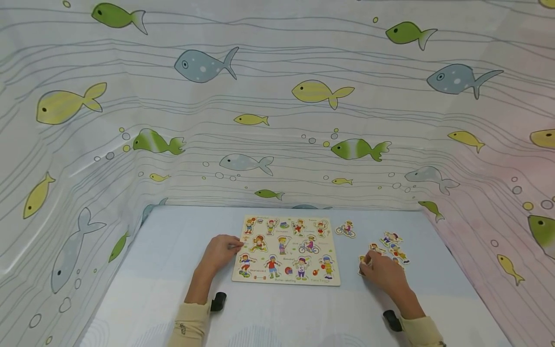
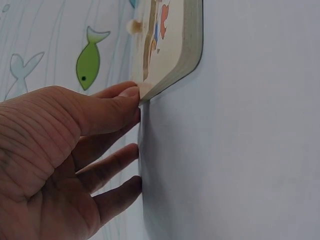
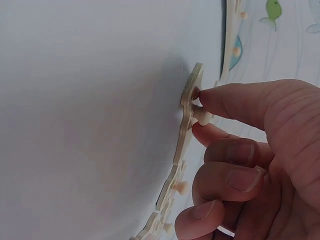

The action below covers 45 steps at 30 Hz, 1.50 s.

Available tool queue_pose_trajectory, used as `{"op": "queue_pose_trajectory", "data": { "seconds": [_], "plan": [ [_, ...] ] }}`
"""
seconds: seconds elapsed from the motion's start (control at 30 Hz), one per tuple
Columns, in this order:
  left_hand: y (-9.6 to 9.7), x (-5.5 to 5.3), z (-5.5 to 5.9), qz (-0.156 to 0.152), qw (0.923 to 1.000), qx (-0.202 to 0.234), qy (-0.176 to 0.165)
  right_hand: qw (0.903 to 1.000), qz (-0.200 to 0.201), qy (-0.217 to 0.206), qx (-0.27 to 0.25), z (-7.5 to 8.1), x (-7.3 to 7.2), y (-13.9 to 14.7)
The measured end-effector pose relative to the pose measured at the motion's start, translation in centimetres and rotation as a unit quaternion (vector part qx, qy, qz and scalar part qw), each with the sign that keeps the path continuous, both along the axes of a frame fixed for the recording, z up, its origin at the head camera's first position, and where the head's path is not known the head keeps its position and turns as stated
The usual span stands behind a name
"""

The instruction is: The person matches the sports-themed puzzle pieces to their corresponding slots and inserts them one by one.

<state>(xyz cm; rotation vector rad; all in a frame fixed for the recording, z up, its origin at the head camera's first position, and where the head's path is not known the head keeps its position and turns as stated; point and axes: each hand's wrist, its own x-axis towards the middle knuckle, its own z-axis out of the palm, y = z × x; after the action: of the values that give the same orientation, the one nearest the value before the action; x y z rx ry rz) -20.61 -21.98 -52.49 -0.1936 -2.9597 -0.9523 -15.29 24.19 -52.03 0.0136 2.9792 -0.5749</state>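
Note:
A flat wooden puzzle board with pictures of children at sport lies on the table. At its left edge is my left hand; in the left wrist view its thumb and forefinger pinch the board's corner, and the other fingertips touch the table. My right hand is right of the board, among loose puzzle pieces. Its thumb and forefinger are round the small knob of a puzzle piece. That piece stands flat on or just above the table; I cannot tell which. The hand hides most of its picture in the head view.
A cyclist puzzle piece lies just right of the board. More loose pieces, among them one at the back and one beside the hand, lie farther right. A fish-patterned sheet rises behind the table and along both sides.

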Motion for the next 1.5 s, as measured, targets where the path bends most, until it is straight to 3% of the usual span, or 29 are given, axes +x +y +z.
{"op": "queue_pose_trajectory", "data": {
  "seconds": [0.73,1.1,1.5],
  "plan": [
    [0.0,0.3,0.3,0.006,0.9999,0.009,0.001,1.0,0.003,-0.001,-0.008,0.1,0.1,0.0],
    [0.0,0.3,0.2,0.013,0.9998,0.011,-0.007,0.9995,0.011,0.019,-0.021,1.0,0.0,-1.0],
    [0.0,0.0,-0.1,-0.004,1.0,0.003,0.008,0.9993,0.018,0.017,-0.028,2.1,-0.2,-2.6]
  ]
}}
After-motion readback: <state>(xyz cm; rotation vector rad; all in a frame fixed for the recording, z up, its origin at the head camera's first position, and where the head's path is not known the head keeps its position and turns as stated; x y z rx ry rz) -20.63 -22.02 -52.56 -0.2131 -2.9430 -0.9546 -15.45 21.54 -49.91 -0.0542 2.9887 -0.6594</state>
